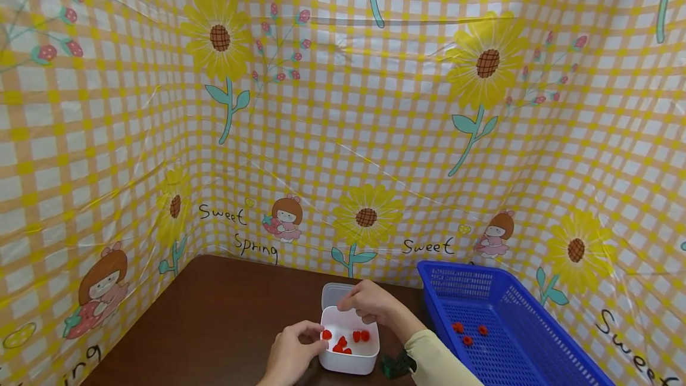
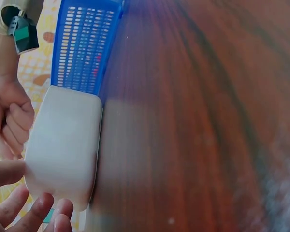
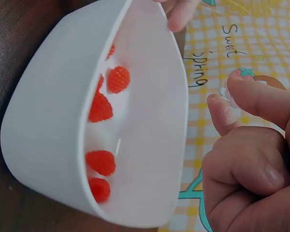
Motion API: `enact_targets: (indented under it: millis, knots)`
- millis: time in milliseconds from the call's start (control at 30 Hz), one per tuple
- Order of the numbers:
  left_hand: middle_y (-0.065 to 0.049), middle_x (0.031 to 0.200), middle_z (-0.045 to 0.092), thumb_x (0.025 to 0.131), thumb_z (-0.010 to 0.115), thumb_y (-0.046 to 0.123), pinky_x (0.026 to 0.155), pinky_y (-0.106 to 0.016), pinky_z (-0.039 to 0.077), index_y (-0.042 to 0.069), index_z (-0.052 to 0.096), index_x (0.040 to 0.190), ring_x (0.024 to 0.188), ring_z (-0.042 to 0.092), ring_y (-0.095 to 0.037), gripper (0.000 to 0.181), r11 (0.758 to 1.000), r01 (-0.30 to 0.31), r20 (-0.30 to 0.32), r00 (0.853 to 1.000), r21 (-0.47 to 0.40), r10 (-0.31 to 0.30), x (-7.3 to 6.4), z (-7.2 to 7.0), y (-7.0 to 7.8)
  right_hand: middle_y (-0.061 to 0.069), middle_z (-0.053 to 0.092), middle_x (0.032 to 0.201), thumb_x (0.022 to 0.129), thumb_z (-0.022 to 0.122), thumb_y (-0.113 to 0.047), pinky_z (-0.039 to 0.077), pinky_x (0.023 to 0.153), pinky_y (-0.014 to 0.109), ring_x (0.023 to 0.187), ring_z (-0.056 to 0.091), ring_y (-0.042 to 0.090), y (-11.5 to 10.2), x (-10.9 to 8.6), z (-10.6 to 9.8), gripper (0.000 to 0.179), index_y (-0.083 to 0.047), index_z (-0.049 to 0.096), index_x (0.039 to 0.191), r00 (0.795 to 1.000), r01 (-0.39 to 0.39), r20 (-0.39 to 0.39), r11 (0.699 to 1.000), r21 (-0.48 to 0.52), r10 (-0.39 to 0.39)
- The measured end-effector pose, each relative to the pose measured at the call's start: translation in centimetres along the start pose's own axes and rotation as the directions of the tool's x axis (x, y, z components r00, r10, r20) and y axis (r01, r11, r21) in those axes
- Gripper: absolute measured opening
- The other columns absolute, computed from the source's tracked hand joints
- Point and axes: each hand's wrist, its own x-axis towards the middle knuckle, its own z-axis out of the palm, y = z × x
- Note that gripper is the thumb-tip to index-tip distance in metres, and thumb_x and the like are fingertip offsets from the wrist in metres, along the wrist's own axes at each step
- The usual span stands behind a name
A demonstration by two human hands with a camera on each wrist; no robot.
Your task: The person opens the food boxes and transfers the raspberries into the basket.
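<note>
A white box (image 1: 350, 364) with rounded corners stands on the table, with several raspberries (image 1: 365, 335) lying inside. My left hand (image 1: 292, 350) holds the box at its left side, thumb and fingers against the wall. One raspberry (image 1: 326, 335) lies just inside that wall, near the fingertips. Over the box's far right side is my right hand (image 1: 372, 302). In the right wrist view its thumb and index finger (image 3: 261, 101) stretch out with a small gap and nothing visible between them, while the other fingers are curled in.
A blue slotted basket (image 1: 514, 314) stands to the right, holding a few raspberries (image 1: 467, 341). Behind the box lies a translucent lid (image 1: 333, 294). The dark wooden table (image 1: 214, 326) meets a checked, sunflower-printed cloth (image 1: 321, 153) at the back and sides.
</note>
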Motion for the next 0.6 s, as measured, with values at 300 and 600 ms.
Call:
enact_targets:
  millis: [300, 600]
  knots:
    - [0.008, 0.081, 0.069, 0.081, 0.082, 0.028, 0.062, -0.032, 0.042, 0.017, 0.076, 0.101, 0.075, 0.058, -0.011, 0.024, 1.000, -0.025, 0.004, 1.000, 0.004, 0.025, -0.1, 0.0, -0.1, -0.008, 0.029, 0.052, 0.085, 0.074, -0.010, 0.023, 0.044, 0.020, 0.045, 0.020, 0.006, 1.0, 0.8, 1.5, 0.018, 0.004, 0.074, 0.097, 0.999, -0.036, 0.008, 0.999, 0.026, 0.036]
    - [0.010, 0.084, 0.069, 0.080, 0.082, 0.031, 0.063, -0.030, 0.042, 0.017, 0.076, 0.102, 0.077, 0.059, -0.009, 0.027, 0.999, -0.047, -0.008, 0.999, 0.020, 0.047, -0.1, -0.2, -0.2, -0.007, 0.027, 0.051, 0.085, 0.074, -0.010, 0.022, 0.043, 0.022, 0.045, 0.020, 0.007, 2.2, 1.1, 3.0, 0.012, -0.003, 0.066, 0.078, 0.999, -0.039, -0.019, 0.999, 0.016, 0.040]
